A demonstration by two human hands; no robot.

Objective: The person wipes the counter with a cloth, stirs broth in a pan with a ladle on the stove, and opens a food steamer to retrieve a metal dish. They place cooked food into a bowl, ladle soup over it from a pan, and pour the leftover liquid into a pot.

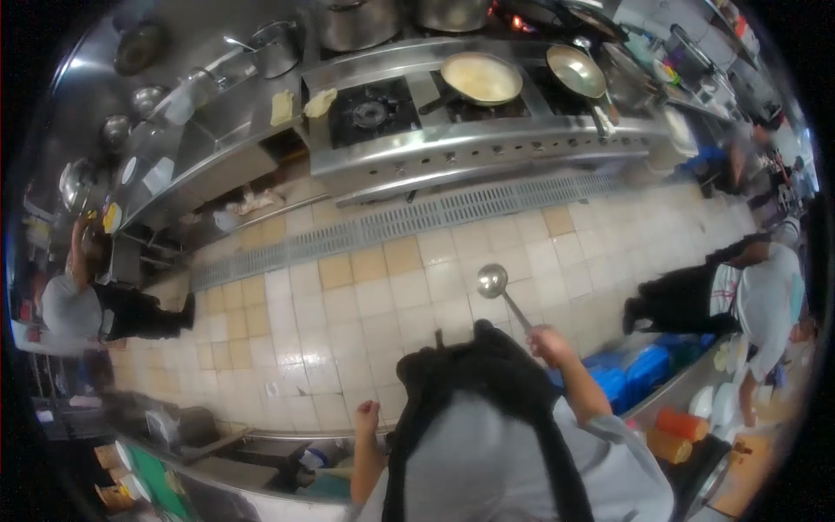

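Observation:
My right hand is closed around the handle of a metal ladle. The ladle's round bowl points forward and to the left, above the tiled floor. Low at my left side is my left hand, its fingers curled in, and nothing shows in it. Ahead, a frying pan with pale contents sits on the stove. Right of it on the same stove is a second, smaller pan. Both pans are beyond the ladle and apart from it.
Large pots stand behind the stove, with a flame at the back. A floor grate runs along its front. One person works at the left, another at the right. Blue bags and orange-lidded containers are at my right.

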